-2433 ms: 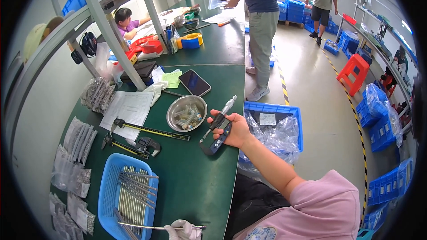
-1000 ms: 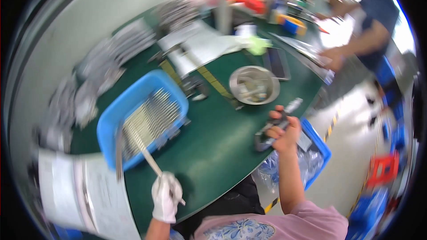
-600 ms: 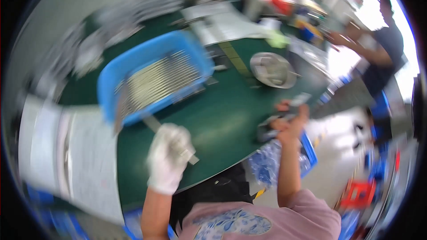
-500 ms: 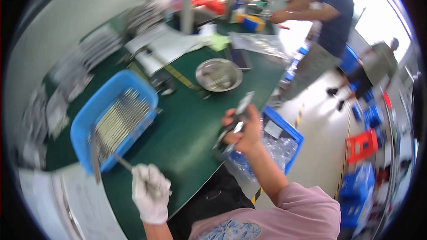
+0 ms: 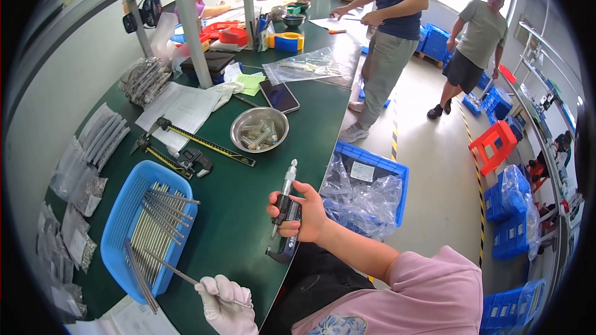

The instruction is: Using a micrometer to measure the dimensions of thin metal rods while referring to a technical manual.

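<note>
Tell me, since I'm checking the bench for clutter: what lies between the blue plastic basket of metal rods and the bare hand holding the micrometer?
Only bare green tabletop lies between the blue plastic basket and the right hand gripping the micrometer, in the head view.

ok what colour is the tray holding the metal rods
Blue, a perforated plastic tray, clearest in the head view, by the gloved left hand.

Shiny metal rods [image 5: 162,203] in a blue plastic basket [image 5: 121,223]; matt green tabletop [image 5: 236,198]; white cloth glove [image 5: 225,303].

A round steel bowl [image 5: 259,129] with small parts stood beside a black phone [image 5: 279,96] and two long calipers [image 5: 186,146].
</note>
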`<state>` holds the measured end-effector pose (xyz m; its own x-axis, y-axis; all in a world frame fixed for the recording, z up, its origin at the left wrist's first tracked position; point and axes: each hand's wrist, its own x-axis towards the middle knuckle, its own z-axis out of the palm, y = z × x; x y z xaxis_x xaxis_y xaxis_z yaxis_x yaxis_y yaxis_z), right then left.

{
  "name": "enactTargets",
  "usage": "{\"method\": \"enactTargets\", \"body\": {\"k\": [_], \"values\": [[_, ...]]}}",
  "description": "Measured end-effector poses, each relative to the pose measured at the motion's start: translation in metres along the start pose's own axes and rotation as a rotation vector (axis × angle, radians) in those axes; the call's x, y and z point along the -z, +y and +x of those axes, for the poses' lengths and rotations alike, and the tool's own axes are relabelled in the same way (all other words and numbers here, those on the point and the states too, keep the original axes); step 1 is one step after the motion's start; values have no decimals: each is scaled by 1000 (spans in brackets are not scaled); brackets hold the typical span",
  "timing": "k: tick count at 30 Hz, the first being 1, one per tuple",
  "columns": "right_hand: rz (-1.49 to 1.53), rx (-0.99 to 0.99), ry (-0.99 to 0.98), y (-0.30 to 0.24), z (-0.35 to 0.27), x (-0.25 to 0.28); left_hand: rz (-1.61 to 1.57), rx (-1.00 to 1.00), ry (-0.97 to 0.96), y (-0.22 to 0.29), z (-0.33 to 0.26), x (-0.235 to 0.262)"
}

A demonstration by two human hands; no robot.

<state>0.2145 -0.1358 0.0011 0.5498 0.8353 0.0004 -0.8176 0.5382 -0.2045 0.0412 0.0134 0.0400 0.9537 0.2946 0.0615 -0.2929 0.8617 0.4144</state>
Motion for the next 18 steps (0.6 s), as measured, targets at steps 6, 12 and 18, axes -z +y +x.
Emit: {"method": "enactTargets", "body": {"k": [6, 12, 18], "values": [[27, 42, 79, -3, 0, 3, -46, 28, 219, -1, -6, -18], [6, 29, 91, 4, 6, 2, 57, -21, 102, -2, -9, 3], [-2, 109, 69, 4, 0, 2, 51, 22, 89, -4, -5, 7]]}}
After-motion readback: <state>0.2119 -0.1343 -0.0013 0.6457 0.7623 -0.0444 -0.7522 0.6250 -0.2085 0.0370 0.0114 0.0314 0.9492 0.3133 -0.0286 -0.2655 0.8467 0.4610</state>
